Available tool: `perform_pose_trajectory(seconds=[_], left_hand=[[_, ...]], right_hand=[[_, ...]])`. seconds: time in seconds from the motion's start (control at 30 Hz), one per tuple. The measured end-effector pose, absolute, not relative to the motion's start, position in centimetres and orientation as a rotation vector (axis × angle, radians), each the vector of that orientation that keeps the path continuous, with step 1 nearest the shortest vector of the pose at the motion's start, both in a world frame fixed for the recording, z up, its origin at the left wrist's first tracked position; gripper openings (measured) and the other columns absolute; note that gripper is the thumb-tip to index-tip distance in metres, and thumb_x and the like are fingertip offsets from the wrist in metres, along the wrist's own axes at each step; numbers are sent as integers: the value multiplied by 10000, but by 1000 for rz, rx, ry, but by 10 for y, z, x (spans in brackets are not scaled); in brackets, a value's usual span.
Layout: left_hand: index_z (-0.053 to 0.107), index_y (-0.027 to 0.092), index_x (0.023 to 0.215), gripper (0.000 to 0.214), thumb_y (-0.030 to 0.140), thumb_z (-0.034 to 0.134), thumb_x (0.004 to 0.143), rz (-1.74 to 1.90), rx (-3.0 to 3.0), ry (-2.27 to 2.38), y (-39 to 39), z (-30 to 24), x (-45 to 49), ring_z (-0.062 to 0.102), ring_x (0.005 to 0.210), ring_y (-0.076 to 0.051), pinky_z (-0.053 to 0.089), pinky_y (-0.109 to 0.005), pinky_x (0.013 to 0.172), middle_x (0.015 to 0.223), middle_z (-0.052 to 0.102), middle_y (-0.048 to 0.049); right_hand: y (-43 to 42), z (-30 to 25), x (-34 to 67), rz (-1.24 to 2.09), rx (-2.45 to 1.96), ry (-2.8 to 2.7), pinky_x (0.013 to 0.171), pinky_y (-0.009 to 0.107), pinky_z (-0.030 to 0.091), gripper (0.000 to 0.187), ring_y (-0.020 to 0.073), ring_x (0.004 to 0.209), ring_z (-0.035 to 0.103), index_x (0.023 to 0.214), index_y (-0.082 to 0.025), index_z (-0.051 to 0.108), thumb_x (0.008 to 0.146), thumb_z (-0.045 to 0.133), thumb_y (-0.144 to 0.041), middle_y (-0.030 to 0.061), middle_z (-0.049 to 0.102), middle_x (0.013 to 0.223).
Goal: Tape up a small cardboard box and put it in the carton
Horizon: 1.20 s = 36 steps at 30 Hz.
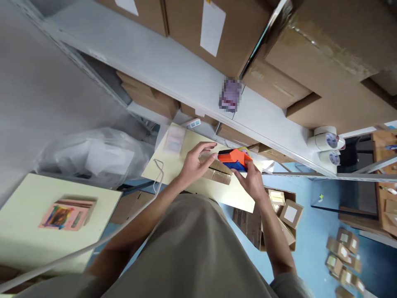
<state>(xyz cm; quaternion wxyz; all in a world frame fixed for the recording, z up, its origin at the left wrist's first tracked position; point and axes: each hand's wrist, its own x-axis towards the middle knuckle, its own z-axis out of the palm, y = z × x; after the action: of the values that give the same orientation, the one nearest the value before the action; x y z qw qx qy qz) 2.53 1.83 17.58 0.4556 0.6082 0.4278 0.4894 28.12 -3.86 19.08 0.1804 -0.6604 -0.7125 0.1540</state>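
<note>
My right hand (pixel 250 181) grips an orange and blue tape dispenser (pixel 235 158) with a dark front end. A yellowish curved edge shows just behind it. Fingers apart and holding nothing, my left hand (pixel 198 160) is at the dispenser's left end, its thumb close to the dark part; whether they touch I cannot tell. Beneath both hands a brown cardboard box (pixel 217 174) lies on the pale yellow table (pixel 198 188), partly hidden by my left hand and the dispenser.
A white shelf (pixel 186 78) with large cartons (pixel 214 29) and tape rolls (pixel 327 142) runs across the far side. At right, an open carton (pixel 293 244) holds several small boxes; more parcels (pixel 344 252) lie on the floor. A cable (pixel 124 227) crosses at left, near pink packages (pixel 66 213).
</note>
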Motion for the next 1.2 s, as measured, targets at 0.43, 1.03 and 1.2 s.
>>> perform_pose_trajectory(seconds=[0.43,1.03,1.2], left_hand=[[774,226,1097,292,491,705,995,993,1440,994,16,160,-24,748,939,-202,638,-333,871,1092,795,-55],[780,200,862,431,630,789,851,890,973,927,-5,84,-14,739,806,-221,605,-335,739,847,797,-63],[810,189,906,496,680,797,835,892,941,1002,-5,58,-17,751,822,-231,605,-335,755,888,815,-77]], right_hand=[[-53,208,243,796,-1936,-2129,889,506,654,559,374,1060,790,1326,-257,597,965,684,-675,157,790,1235],[-22,252,209,1099,-2181,-2232,538,284,456,486,222,645,710,943,-247,699,935,696,-734,27,757,746],[-13,274,229,1240,-2207,-2266,457,281,406,495,198,546,669,829,-249,703,946,696,-730,21,730,681]])
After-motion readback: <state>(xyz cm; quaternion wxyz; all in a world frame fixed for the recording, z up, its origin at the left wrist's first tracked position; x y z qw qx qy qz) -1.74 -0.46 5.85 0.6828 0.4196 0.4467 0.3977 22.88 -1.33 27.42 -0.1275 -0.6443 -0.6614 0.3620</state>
